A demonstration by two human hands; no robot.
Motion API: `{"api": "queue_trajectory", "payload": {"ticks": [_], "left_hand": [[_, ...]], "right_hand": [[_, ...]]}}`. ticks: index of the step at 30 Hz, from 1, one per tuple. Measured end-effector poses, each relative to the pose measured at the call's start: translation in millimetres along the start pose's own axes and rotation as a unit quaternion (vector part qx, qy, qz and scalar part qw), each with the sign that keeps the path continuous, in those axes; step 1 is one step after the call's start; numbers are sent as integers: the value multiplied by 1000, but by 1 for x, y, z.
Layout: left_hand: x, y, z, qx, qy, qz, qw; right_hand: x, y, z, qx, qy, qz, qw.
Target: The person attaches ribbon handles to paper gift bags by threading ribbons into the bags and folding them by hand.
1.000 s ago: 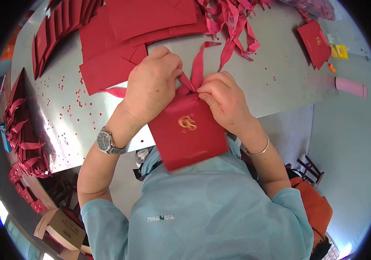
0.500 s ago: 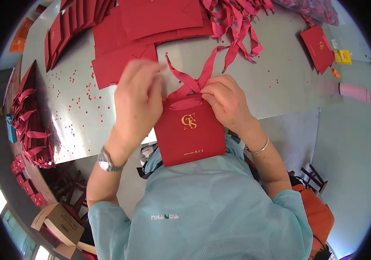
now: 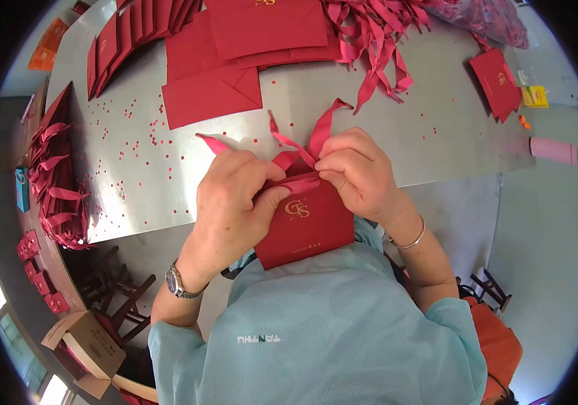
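Observation:
A small red paper bag [image 3: 309, 229] with a gold logo hangs upright in front of my shirt, at the table's near edge. My left hand [image 3: 238, 196], with a watch on its wrist, pinches the bag's top left edge and the ribbon [image 3: 296, 183] that lies across it. On the right, my right hand [image 3: 356, 172] pinches the ribbon at the bag's top right. Loose ribbon ends rise above the bag between my hands, and another end sticks out behind my left hand. The fingertips hide part of the ribbon.
Flat red bags [image 3: 211, 98] lie ahead on the metal table [image 3: 430, 155], beside a heap of ribbons [image 3: 377, 47]. Ribboned bags [image 3: 60, 175] stand at the left edge. At the right are more bags [image 3: 498, 84] and a pink cylinder [image 3: 553, 150]. An open carton [image 3: 93, 344] sits lower left.
My left hand came away from the ribbon ends, moved down and closed on the bag's top left edge. My right hand keeps its pinch. The bag's front has come into view and tilted slightly.

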State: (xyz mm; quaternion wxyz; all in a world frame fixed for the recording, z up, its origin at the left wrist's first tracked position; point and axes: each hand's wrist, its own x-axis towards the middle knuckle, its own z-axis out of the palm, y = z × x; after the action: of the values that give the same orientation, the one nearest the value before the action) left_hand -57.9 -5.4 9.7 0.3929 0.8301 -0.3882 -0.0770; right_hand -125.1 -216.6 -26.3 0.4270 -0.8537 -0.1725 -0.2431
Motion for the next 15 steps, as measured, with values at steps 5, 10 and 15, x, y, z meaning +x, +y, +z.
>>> {"api": "queue_trajectory", "payload": {"ticks": [5, 10, 15], "left_hand": [[-12, -14, -6, -78, 109, -48, 990], [-42, -9, 14, -340, 127, -226, 904], [-37, 6, 22, -396, 92, -295, 865]], "right_hand": [[-8, 0, -3, 11, 18, 40, 999], [-16, 0, -6, 28, 44, 74, 996], [-17, -1, -4, 28, 53, 57, 997]]}}
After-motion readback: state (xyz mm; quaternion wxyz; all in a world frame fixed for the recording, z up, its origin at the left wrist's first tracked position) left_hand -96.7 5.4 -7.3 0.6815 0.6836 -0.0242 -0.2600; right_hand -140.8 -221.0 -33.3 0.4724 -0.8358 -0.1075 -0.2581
